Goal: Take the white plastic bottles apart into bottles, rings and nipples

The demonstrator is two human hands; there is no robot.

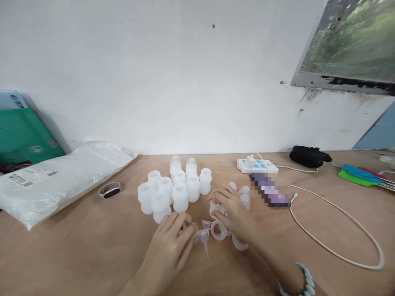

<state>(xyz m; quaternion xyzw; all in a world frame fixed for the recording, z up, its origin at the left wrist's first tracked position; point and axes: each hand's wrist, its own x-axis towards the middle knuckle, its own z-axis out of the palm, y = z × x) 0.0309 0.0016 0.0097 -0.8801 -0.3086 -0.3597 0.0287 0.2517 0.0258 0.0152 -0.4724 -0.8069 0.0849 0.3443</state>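
Several frosted white bottles (180, 198) stand grouped at the middle of the table, two of them at the back under clear domed caps (191, 164). My left hand (173, 242) is just in front of them, its fingers curled round a small clear piece that is mostly hidden. Beside its fingertips lies a clear funnel-shaped piece (203, 235). My right hand (230, 207) reaches over a clear ring, thumb and fingers bent about it. A second clear ring (218, 230) lies below that hand, and clear caps (245, 200) sit beyond it.
A white plastic parcel (68, 176) and a wristband (110, 191) lie left. To the right are a power strip (257, 165), a blurred-out phone (270, 191), a looped white cable (336, 213), a black pouch (309, 156) and coloured spatulas (361, 174). A wall rises behind.
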